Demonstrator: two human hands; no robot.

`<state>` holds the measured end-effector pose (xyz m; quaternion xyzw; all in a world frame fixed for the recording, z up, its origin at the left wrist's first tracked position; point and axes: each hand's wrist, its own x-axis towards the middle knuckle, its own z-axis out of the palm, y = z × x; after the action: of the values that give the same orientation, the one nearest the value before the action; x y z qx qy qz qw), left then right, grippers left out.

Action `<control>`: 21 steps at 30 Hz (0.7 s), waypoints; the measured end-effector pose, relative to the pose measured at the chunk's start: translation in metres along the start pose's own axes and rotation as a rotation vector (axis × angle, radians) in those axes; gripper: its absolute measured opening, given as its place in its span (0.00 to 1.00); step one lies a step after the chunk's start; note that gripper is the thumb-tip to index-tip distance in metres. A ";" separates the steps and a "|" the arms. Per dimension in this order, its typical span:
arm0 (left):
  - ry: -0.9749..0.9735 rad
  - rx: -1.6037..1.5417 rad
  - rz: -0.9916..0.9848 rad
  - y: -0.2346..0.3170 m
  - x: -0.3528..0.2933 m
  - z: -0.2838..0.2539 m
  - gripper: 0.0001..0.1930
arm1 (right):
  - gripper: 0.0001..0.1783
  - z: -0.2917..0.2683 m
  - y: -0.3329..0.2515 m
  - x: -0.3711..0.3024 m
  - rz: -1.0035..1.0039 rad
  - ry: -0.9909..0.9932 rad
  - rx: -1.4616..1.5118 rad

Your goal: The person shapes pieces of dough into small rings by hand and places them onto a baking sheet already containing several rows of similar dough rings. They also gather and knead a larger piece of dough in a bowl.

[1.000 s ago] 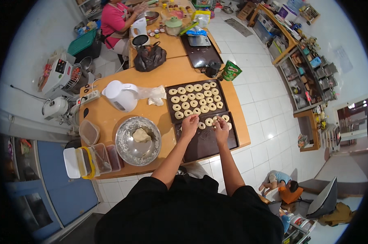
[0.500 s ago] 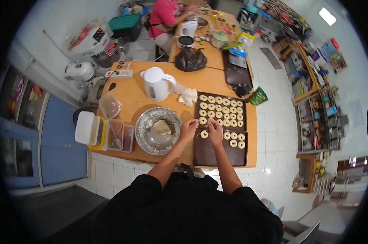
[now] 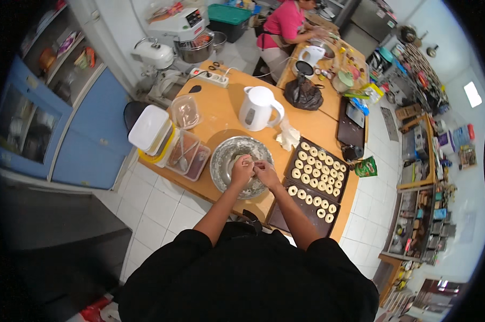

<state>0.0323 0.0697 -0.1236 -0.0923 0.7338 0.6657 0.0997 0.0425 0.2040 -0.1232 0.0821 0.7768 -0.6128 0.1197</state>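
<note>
Both my hands are over the steel mixing bowl (image 3: 219,180), whose inner wall is smeared with flour and dough residue. My left hand (image 3: 241,170) is closed on the pale dough (image 3: 246,159), most of which it hides. Right beside it, my right hand (image 3: 265,175) has its fingers pinched together against the same dough; the exact grip is hard to make out. To the right of the bowl, ring-shaped dough pieces (image 3: 325,170) lie in rows on a dark baking tray (image 3: 290,175). A nearer dark tray (image 3: 291,221) bears several more rings along its far part.
A white electric kettle (image 3: 258,109) and a crumpled whitish cloth or bag (image 3: 289,137) stand behind the bowl. Plastic containers (image 3: 184,155) crowd its left side. Farther off are a black plastic bag (image 3: 303,92), a power strip (image 3: 210,77) and a person in pink (image 3: 281,24) at another table.
My hands have moved left from the nearer tray to the bowl and onto the dough. Another ring now lies on that tray. The whole view has turned and shifted.
</note>
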 end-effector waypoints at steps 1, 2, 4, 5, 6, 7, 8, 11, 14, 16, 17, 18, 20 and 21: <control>0.032 -0.006 -0.009 -0.020 0.006 -0.009 0.19 | 0.19 0.015 -0.002 0.005 -0.013 -0.060 -0.100; 0.114 0.010 0.025 -0.049 0.016 -0.023 0.19 | 0.21 0.036 0.009 0.018 -0.010 -0.110 -0.201; 0.162 0.058 0.031 -0.058 0.021 -0.034 0.20 | 0.23 0.049 0.008 0.026 -0.010 -0.141 -0.320; 0.161 0.053 0.030 -0.059 0.024 -0.034 0.20 | 0.25 0.050 0.009 0.030 -0.004 -0.139 -0.430; 0.085 -0.056 -0.033 -0.055 0.023 -0.035 0.18 | 0.27 0.049 0.010 0.032 -0.009 -0.111 -0.523; 0.025 -0.163 -0.090 -0.055 0.024 -0.041 0.16 | 0.27 0.051 0.010 0.032 -0.023 -0.122 -0.525; 0.039 -0.164 -0.082 -0.058 0.024 -0.047 0.16 | 0.29 0.051 0.011 0.031 -0.105 -0.068 -0.650; 0.077 -0.071 0.010 -0.061 0.018 -0.059 0.18 | 0.39 0.060 0.000 0.041 0.003 -0.037 -0.717; 0.143 -0.017 -0.066 -0.060 0.012 -0.069 0.15 | 0.44 0.076 -0.004 0.049 0.065 0.017 -0.856; 0.097 -0.049 -0.096 -0.056 0.002 -0.075 0.15 | 0.47 0.090 -0.015 0.050 0.155 -0.031 -0.874; 0.041 -0.082 -0.129 -0.054 -0.001 -0.078 0.15 | 0.47 0.094 -0.011 0.055 0.137 -0.034 -0.870; 0.074 0.022 -0.103 -0.052 -0.004 -0.078 0.16 | 0.46 0.095 -0.006 0.057 0.115 -0.090 -0.965; 0.071 -0.015 -0.037 -0.048 -0.009 -0.073 0.16 | 0.44 0.091 0.040 0.065 0.050 -0.063 -1.047; 0.059 -0.055 0.018 -0.043 -0.009 -0.072 0.16 | 0.42 0.088 0.063 0.071 0.004 0.014 -1.031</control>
<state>0.0503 -0.0058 -0.1555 -0.1078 0.7185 0.6836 0.0695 -0.0007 0.1319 -0.2218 0.0180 0.9786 -0.1494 0.1404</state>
